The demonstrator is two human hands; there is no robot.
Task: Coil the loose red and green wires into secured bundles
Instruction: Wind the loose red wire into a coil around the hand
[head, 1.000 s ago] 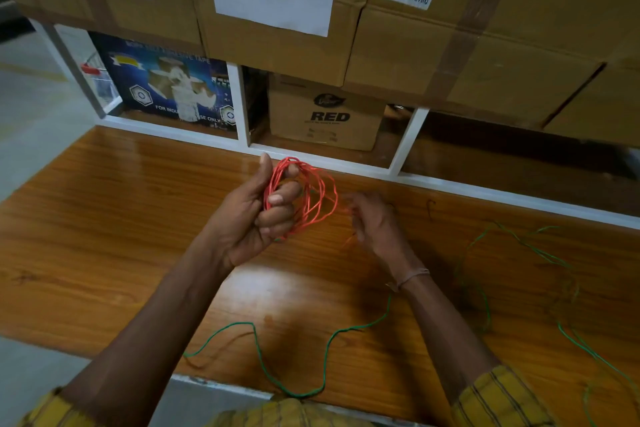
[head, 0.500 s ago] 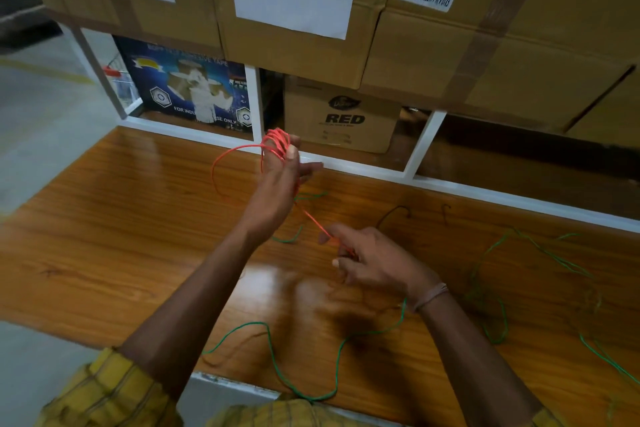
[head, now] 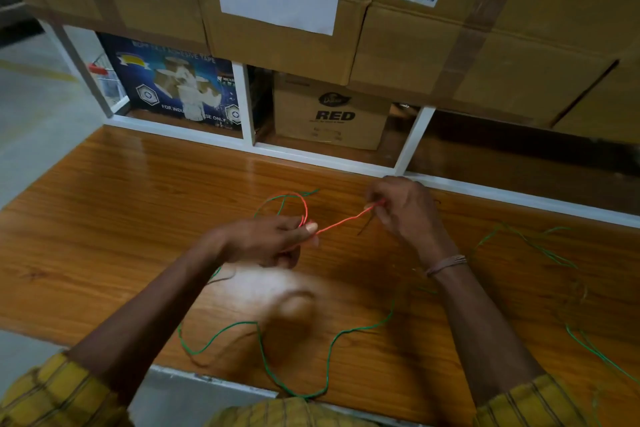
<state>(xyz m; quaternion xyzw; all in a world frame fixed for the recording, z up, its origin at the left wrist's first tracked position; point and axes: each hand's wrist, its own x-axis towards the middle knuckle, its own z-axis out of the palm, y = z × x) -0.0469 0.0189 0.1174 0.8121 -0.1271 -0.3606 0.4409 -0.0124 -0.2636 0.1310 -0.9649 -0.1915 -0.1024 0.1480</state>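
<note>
Red wire [head: 341, 222] stretches pinched between both hands' fingers, its coil mostly hidden.

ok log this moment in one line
left hand pinches red wire | right hand pinches its end | green wire loose on table

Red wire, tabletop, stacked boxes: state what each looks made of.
Red wire: likely plastic-sheathed, thin and flexible, bending between left hand and right hand.
Tabletop: wood or wood-look laminate, glossy; grain and glare show.
Stacked boxes: matte brown cardboard, taped seams.
</note>
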